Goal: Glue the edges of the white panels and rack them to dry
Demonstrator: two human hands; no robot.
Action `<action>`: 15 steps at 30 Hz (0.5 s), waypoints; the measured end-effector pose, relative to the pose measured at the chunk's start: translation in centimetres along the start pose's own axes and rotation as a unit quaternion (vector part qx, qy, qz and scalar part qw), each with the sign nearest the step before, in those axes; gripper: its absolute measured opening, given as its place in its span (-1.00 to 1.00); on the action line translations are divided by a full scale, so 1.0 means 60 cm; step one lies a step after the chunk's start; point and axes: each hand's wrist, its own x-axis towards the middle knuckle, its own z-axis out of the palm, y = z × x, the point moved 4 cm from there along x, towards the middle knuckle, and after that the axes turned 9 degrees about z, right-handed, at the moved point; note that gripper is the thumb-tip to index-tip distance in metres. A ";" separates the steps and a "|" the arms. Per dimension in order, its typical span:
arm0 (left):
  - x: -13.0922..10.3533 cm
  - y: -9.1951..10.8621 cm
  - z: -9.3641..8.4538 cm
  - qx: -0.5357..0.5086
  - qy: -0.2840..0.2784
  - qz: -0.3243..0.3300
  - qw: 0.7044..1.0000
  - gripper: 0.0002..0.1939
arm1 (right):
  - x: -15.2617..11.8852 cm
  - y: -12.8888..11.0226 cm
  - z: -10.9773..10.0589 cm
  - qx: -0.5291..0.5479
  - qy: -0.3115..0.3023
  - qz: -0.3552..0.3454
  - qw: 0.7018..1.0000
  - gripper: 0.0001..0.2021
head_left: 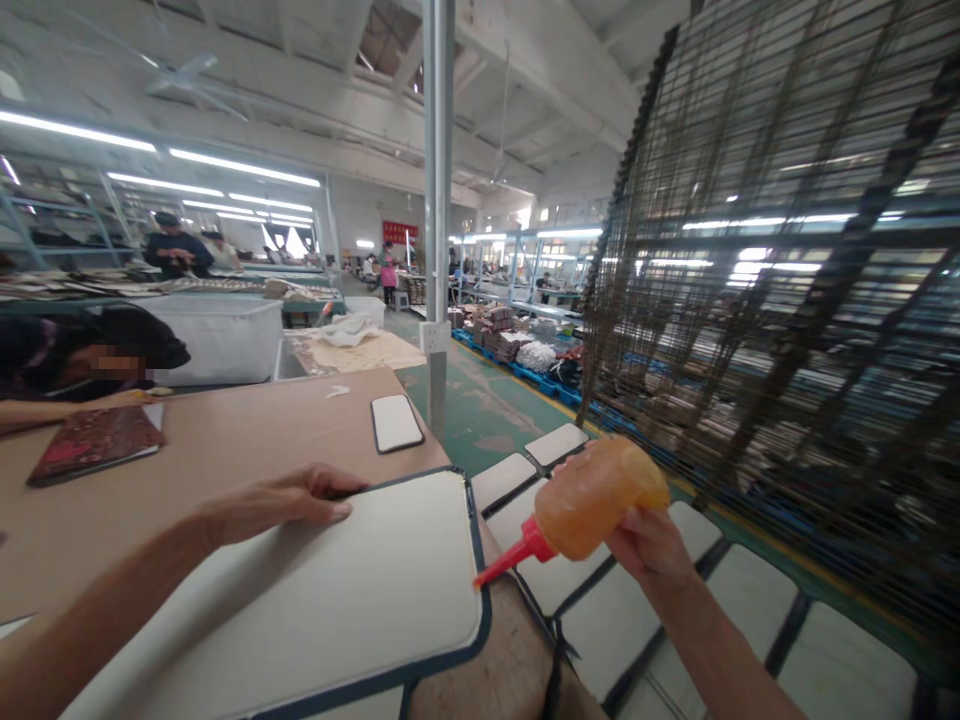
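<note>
A large white panel (360, 590) with rounded corners and a dark blue edge lies in front of me, over the brown table. My left hand (296, 500) grips its far edge, thumb on the white face and fingers curled at the rim. In my right hand (649, 540) is a squeeze bottle (600, 495) of amber liquid, tilted down to the left. The tip of its red nozzle (517, 555) is at the panel's right border, near the rounded corner.
A small white panel (396, 423) lies on the brown table (262, 420). More dark-edged panels (607, 620) spread at the right, beside a tall wire rack (780, 250). A grey post (439, 200) stands beyond the table. At left a person (97, 350) bends over a patterned piece (97, 440).
</note>
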 end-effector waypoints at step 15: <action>-0.013 0.000 0.004 -0.011 -0.033 0.007 0.999 -0.58 | -0.017 0.009 -0.011 0.010 0.072 -0.044 0.996 -0.45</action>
